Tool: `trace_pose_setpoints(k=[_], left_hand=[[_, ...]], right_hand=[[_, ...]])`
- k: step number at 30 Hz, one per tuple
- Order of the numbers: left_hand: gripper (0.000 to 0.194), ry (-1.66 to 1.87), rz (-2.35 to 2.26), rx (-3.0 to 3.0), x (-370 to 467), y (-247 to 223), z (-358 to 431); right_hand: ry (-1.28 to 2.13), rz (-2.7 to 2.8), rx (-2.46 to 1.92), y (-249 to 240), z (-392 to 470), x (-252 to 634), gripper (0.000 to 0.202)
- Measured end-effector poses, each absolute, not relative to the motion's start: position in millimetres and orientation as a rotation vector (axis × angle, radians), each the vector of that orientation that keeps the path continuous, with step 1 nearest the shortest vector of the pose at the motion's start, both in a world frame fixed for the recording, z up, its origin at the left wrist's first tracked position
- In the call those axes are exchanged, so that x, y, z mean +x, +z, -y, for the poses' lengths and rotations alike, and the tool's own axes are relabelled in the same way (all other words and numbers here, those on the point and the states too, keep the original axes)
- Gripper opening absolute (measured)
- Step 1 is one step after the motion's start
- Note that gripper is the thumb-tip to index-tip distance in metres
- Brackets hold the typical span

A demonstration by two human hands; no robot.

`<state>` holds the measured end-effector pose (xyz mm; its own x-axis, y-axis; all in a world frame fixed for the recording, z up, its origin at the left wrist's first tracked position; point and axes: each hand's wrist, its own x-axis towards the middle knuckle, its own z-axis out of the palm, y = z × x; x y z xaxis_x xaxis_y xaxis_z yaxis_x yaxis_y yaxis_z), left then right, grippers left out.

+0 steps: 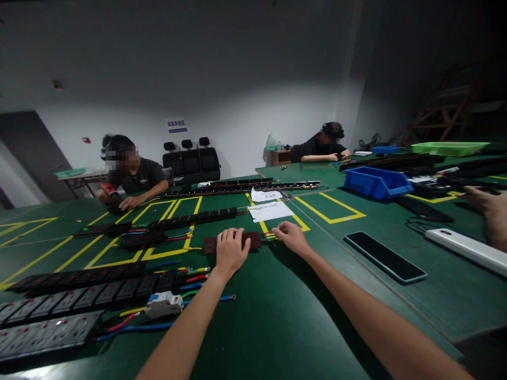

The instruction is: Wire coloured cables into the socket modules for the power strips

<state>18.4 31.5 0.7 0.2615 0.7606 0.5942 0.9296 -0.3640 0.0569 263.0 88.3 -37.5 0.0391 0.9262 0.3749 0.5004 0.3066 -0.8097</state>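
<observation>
In the head view my left hand [233,250] lies over a short dark reddish-brown socket strip [252,241], its fingers across the top and the thumb along the right part. Short coloured wires [270,236], red, yellow and green, come out of the strip's right end. My right hand [292,237] pinches these wires near their tips; the fingers partly hide the ends. Just beyond the strip, a white paper sheet [271,211] with printed writing lies on the green table [253,327].
Socket strips [51,332] with loose wires and a white circuit breaker [163,304] lie at left. To the right are a phone [385,256], a blue bin [377,183] and a white power strip [467,250]. Co-workers sit across the table; another person's hand [491,211] shows at right.
</observation>
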Motion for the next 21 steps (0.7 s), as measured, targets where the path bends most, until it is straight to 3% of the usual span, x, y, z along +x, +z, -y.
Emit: trace_pose_setpoints(k=[4,12,21], left_hand=[[0.04,-0.783,1.509,-2.28,18.0,1.3,-30.3],[0.043,-0.742,1.471,-2.302,16.1,-3.2,-32.8],[0.052,-0.668,1.542,-2.292,16.3,-7.0,-36.7]], right_hand=[[0.278,1.707,-1.529,-32.3,-82.6,266.4,0.032],[0.067,1.754,-1.64,-36.6,-82.1,267.8,0.03],[0.093,1.718,-1.676,-34.8,-81.9,265.1,0.02]])
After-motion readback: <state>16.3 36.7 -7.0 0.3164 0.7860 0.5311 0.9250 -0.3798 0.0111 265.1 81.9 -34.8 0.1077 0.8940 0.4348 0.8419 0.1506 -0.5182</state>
